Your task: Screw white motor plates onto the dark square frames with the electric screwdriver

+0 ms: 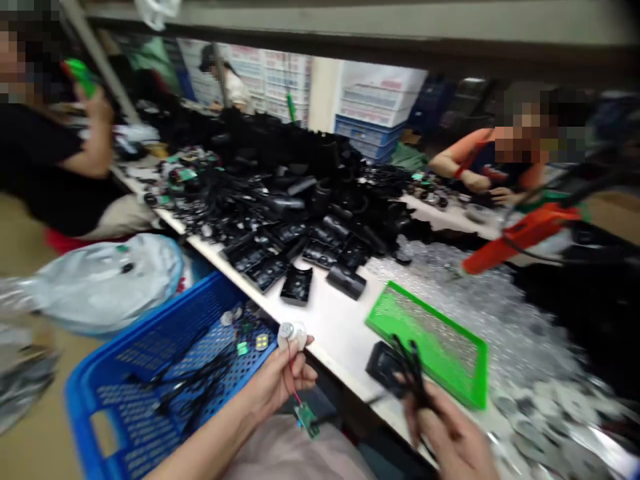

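Note:
In my left hand (277,380), above the edge of a blue basket, is a small motor (289,331) with a white plastic part around it. Red wires hang from it to a green circuit board (307,420), which dangles below my fingers. My right hand (445,427) grips a looped black cable (414,373) at the table's front edge; the image is blurred there. Just beyond that cable lies a black plastic part (383,367). Curved black shell halves (296,285) rest on the white table (327,320) ahead of my hands.
The blue basket (80,400) at left contains cables and small boards. A green tray (425,317) of tiny parts sits right of centre, beside clear plastic pieces (450,267). An orange power screwdriver (520,237) hangs above them. Black parts are heaped behind; several people sit around.

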Motion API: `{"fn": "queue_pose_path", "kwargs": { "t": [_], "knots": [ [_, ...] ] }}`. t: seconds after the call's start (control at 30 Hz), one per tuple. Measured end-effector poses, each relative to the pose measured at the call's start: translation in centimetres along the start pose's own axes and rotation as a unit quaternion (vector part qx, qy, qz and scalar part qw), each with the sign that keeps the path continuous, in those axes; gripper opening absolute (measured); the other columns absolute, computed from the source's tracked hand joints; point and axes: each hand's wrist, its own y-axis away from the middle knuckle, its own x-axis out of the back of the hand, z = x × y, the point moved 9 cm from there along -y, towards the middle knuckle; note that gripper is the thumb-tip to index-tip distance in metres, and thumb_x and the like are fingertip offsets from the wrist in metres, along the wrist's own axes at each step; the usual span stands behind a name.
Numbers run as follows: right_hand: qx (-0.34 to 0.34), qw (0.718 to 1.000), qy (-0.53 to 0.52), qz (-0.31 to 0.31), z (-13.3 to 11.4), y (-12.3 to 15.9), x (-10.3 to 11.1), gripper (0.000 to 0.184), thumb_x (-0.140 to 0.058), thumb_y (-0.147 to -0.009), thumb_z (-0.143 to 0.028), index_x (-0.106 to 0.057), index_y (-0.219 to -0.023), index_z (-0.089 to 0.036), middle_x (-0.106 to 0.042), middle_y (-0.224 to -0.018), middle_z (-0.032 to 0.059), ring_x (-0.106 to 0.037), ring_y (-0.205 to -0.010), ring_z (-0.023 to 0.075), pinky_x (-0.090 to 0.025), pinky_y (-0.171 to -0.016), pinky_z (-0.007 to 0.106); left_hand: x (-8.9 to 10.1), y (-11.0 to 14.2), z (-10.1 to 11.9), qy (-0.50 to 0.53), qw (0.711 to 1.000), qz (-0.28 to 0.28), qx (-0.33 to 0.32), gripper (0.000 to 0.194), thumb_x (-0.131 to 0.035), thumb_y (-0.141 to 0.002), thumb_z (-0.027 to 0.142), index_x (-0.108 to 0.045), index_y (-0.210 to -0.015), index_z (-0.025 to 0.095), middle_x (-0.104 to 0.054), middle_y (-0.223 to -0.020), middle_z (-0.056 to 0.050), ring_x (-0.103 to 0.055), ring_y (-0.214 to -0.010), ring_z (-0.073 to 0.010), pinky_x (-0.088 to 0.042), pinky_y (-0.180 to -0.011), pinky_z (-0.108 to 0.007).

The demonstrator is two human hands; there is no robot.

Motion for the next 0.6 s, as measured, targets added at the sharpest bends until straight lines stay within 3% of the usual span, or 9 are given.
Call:
{"fn": "queue_pose_path", "kwargs": {
  "t": [0.07,0.13,0.2,0.3,0.37,0.43,0.47,0.53,0.6],
  "knots": [
    [0.016,0.984,-0.111,-0.14,-4.2,-2.0,-9.1,0.036,-0.047,-0.091,-0.047,-0.068,-0.107,-0.022,-0.068,-0.074,0.0038,-0.065,-0.068,0.0192,-0.054,-0.065,0.028,4.4,2.6,4.8,-0.02,0.992,0.093,-0.079,0.043,-0.08,-0.071,0.042,-0.063,-0.1,0.014,-0.041,-0.048,0.01,-0.061,-0.052,-0.012,-0.053,-0.056,-0.024],
    [0.07,0.939,-0.214,-0.262,-9.0,-2.2,-17.2,0.032,-0.046,-0.092,-0.041,-0.065,-0.109,-0.021,-0.071,-0.095,0.0059,-0.067,-0.087,0.0201,-0.054,-0.08,0.03,8.4,6.9,10.1,-0.053,0.966,0.188,-0.172,0.044,-0.082,-0.068,0.042,-0.062,-0.096,0.015,-0.037,-0.047,0.012,-0.05,-0.044,-0.0075,-0.049,-0.049,-0.02],
    [0.113,0.906,-0.251,-0.321,-12.1,-1.4,-23.3,0.028,-0.046,-0.091,-0.033,-0.064,-0.108,-0.02,-0.071,-0.099,0.0059,-0.066,-0.094,0.0203,-0.053,-0.087,0.033,11.3,11.9,14.6,-0.095,0.93,0.261,-0.243,0.045,-0.082,-0.067,0.045,-0.06,-0.095,0.017,-0.034,-0.049,0.013,-0.038,-0.04,-0.0047,-0.045,-0.045,-0.018],
    [0.147,0.893,-0.191,-0.38,-12.9,0.3,-29.5,0.038,-0.053,-0.085,-0.02,-0.059,-0.123,-0.017,-0.066,-0.122,0.0103,-0.06,-0.116,0.0236,-0.045,-0.103,0.038,13.7,18.2,19.5,-0.195,0.868,0.329,-0.316,0.039,-0.075,-0.071,0.053,-0.057,-0.077,0.019,-0.034,-0.049,0.011,-0.028,-0.039,-0.0047,-0.033,-0.039,-0.015],
    [0.159,0.883,-0.115,-0.427,-11.8,1.4,-31.3,0.058,-0.061,-0.08,-0.016,-0.047,-0.137,-0.016,-0.054,-0.138,0.0138,-0.051,-0.129,0.0261,-0.04,-0.108,0.041,14.7,20.0,21.3,-0.316,0.808,0.374,-0.326,0.044,-0.065,-0.078,0.056,-0.05,-0.061,0.018,-0.037,-0.047,0.008,-0.033,-0.041,-0.0073,-0.031,-0.041,-0.018],
    [0.154,0.874,-0.073,-0.455,-10.2,1.6,-30.6,0.064,-0.061,-0.08,-0.016,-0.042,-0.142,-0.019,-0.054,-0.139,0.0125,-0.052,-0.128,0.0257,-0.041,-0.107,0.041,15.5,18.7,21.5,-0.456,0.735,0.409,-0.291,0.044,-0.055,-0.084,0.053,-0.047,-0.056,0.019,-0.044,-0.048,0.004,-0.042,-0.046,-0.0115,-0.036,-0.046,-0.021],
    [0.145,0.877,-0.068,-0.453,-9.3,1.4,-29.5,0.061,-0.059,-0.082,-0.016,-0.044,-0.141,-0.021,-0.058,-0.135,0.0108,-0.056,-0.124,0.0248,-0.043,-0.105,0.04,16.0,17.0,21.0,-0.516,0.703,0.414,-0.26,0.04,-0.052,-0.087,0.049,-0.05,-0.06,0.02,-0.05,-0.052,0.002,-0.048,-0.05,-0.014,-0.039,-0.05,-0.023],
    [0.118,0.895,-0.075,-0.423,-7.1,0.2,-26.2,0.053,-0.055,-0.085,-0.017,-0.049,-0.137,-0.024,-0.066,-0.125,0.0086,-0.063,-0.114,0.0233,-0.048,-0.101,0.039,17.4,11.5,18.7,-0.612,0.669,0.387,-0.168,0.028,-0.045,-0.091,0.039,-0.058,-0.076,0.02,-0.061,-0.066,-0.001,-0.057,-0.061,-0.0183,-0.045,-0.06,-0.028],
    [0.081,0.919,-0.082,-0.376,-4.3,-1.0,-22.6,0.046,-0.052,-0.088,-0.024,-0.052,-0.134,-0.024,-0.068,-0.12,0.0092,-0.066,-0.107,0.0229,-0.05,-0.097,0.039,18.7,5.4,16.2,-0.639,0.671,0.357,-0.122,0.016,-0.05,-0.091,0.03,-0.062,-0.089,0.019,-0.066,-0.078,-0.003,-0.062,-0.076,-0.0203,-0.048,-0.072,-0.03]
  ]
}}
